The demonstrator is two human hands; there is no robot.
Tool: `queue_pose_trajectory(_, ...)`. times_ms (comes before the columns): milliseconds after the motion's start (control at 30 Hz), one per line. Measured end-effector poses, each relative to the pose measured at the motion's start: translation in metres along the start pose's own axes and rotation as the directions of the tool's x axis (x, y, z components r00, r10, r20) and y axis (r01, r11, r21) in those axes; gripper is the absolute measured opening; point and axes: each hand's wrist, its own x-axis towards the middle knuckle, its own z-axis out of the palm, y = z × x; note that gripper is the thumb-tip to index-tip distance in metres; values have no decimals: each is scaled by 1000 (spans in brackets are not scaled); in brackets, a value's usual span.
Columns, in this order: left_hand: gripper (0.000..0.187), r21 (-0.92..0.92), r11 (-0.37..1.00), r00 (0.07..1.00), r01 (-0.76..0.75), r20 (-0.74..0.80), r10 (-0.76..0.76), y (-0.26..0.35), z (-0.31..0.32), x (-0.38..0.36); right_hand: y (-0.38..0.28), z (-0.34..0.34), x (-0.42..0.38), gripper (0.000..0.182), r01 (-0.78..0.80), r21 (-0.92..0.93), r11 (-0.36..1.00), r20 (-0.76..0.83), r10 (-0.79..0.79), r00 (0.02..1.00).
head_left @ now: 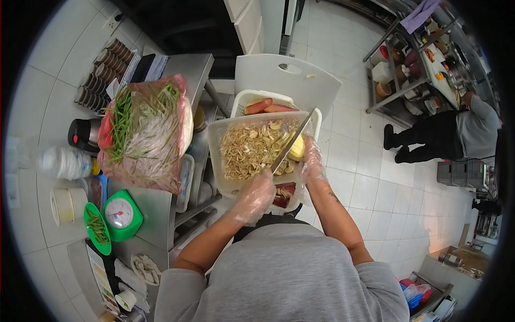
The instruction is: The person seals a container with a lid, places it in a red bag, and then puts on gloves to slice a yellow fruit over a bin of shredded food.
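Observation:
My left hand (256, 197), in a clear plastic glove, is closed round the handle end of a long knife (287, 147). The blade slants up to the right over a white tub (214, 153) of shredded and sliced pale-brown food (249, 150). At the tub's right side my right hand (312, 162), also gloved, holds a peeled yellow piece (296, 149) against the blade. Behind the tub, orange-red pieces (258, 106) lie in a white basket (241, 99). Something dark red (284, 195) shows below the tub.
A steel table (155, 214) on the left bears a pink bag (155, 139) of green beans, a green scale (120, 214) and a green dish (109, 244). A white plastic chair (322, 86) stands behind the tub. Another person (472, 129) works at a rack on the right.

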Motion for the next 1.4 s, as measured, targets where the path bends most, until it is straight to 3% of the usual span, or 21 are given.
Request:
queue_pose_trajectory(133, 22, 11, 1000, 1000, -15, -9, 15, -1, 4, 26, 6, -2, -10, 30, 21, -102, 995, -35, -25, 999)
queue_pose_trajectory(233, 22, -26, 1000, 999, 5, -34, -5, 0, 9, 33, 3, -1, -8, 33, -71, -1, 998, -26, 71, 997)
queue_pose_trajectory(333, 23, -60, 985, 986, -161, -54, 158, -9, 10, 33, 2, -6, -11, 35, -74, -73, 995, -74, 69, 995)
queue_pose_trajectory(433, 24, -214, 975, 998, -63, 16, 68, -13, -2, 39, -1, -6, -17, 37, -65, -38, 997, -85, 62, 995)
queue_pose_trajectory(533, 23, -246, 953, 984, -180, -65, 169, -21, -7, 28, -5, -22, 1, 35, -58, -82, 995, -55, 54, 997)
queue_pose_trajectory(633, 21, -81, 982, 976, -170, -153, 156, -20, -10, 12, -11, -31, 8, 36, -13, -63, 998, -44, 10, 999)
queue_pose_trajectory(833, 15, -24, 983, 982, -182, -54, 181, -20, -1, -6, -7, -29, 19, 38, 25, -28, 999, -18, -25, 1000)
queue_pose_trajectory(933, 13, 33, 982, 978, -185, -86, 188, -8, -8, -16, -9, -23, 13, 39, 35, -29, 999, -19, -36, 999)
queue_pose_trajectory(1133, 14, 106, 987, 993, -118, -9, 120, -7, -10, -15, -6, -17, 8, 38, 45, -18, 999, -6, -45, 999)
queue_pose_trajectory(1333, 13, 106, 991, 996, -87, -18, 89, -2, -8, -12, 4, -22, 14, 36, 7, -73, 997, 18, -6, 1000)
queue_pose_trajectory(1400, 14, 40, 999, 1000, -14, 7, 14, 4, -7, -5, 4, -17, 8, 36, 5, -96, 995, -1, -5, 1000)
